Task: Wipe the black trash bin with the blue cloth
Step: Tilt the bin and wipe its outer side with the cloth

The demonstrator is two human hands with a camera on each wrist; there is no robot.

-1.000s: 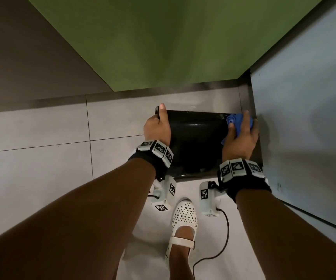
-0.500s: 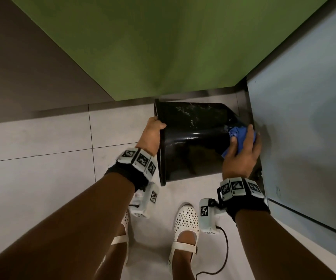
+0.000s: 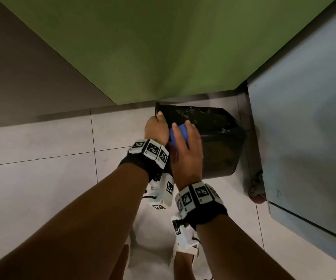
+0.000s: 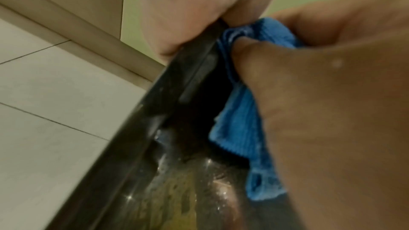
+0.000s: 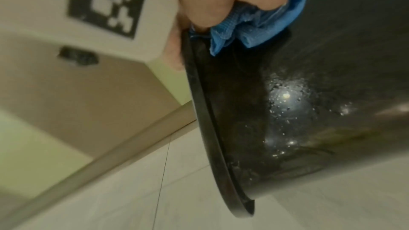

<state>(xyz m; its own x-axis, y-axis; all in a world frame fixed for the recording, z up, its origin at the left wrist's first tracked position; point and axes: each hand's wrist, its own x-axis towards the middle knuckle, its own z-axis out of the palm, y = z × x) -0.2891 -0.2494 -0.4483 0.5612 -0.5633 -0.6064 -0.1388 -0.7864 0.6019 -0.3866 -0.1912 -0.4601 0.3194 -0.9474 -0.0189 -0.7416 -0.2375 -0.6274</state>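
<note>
The black trash bin [image 3: 215,138] lies tipped on its side on the tiled floor, its rim turned to the left and water drops on its wall. My left hand [image 3: 157,129] grips the rim [image 4: 177,83], thumb on top. My right hand [image 3: 185,146] holds the bunched blue cloth [image 3: 178,134] and presses it on the bin's wall right beside the rim. The cloth [image 4: 241,111] shows against the dark plastic in the left wrist view. In the right wrist view the cloth [image 5: 261,25] sits under my fingers on the wet bin [image 5: 309,93].
A green wall [image 3: 163,47] rises just behind the bin. A grey cabinet [image 3: 308,138] on castor wheels [image 3: 257,194] stands close on the right. Pale floor tiles [image 3: 38,178] spread to the left. My feet in white shoes [image 3: 183,257] are below the hands.
My right hand slid the cloth leftward across the bin, from its right end to beside the rim. The left hand kept its grip on the rim as the bin was tilted.
</note>
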